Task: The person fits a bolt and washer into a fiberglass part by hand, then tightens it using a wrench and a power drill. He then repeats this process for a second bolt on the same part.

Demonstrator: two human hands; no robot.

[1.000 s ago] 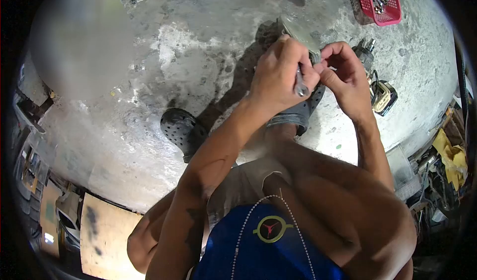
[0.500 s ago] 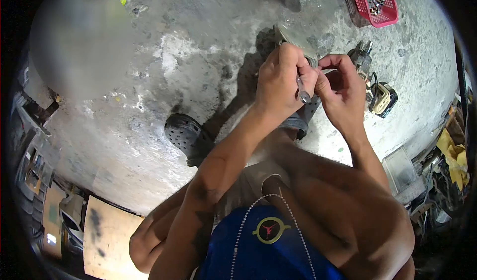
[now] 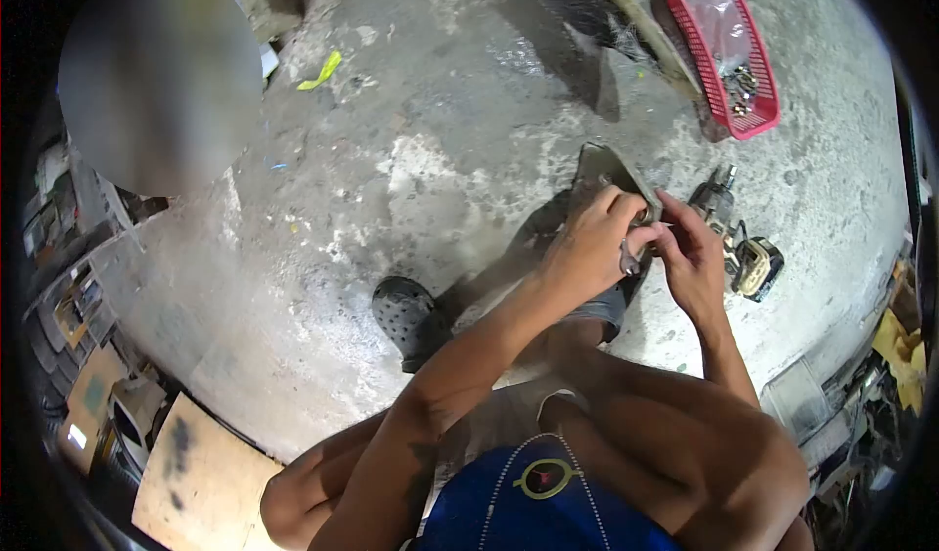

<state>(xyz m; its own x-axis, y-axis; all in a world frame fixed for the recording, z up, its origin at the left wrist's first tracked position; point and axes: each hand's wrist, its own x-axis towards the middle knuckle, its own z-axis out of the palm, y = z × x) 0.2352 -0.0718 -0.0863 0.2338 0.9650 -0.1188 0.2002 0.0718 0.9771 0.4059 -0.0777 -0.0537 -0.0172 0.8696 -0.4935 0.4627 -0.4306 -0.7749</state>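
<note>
My left hand (image 3: 599,233) is closed around a slim metal wrench (image 3: 629,262), whose shiny end sticks out below the fingers towards me. Just beyond the knuckles stands a grey, flat metal piece (image 3: 608,165) with a pointed top, partly hidden by the hand. My right hand (image 3: 696,265) meets the left at the metal piece's right edge, thumb and fingers pinched together. Whatever lies between those fingertips is too small and covered to make out. Both hands are above my right shoe (image 3: 602,307).
A cordless power tool (image 3: 719,199) with its battery (image 3: 758,269) lies right of my hands. Farther off, a pink basket (image 3: 773,101) holds small metal parts and a plastic bag. My left clog (image 3: 406,316) rests on the concrete floor; a wooden board (image 3: 210,473) is at lower left.
The view has shifted, so the hands, basket and power tool appear lower. My left hand has turned somewhat, and more of the flat metal piece shows. Both hands stay together at it.
</note>
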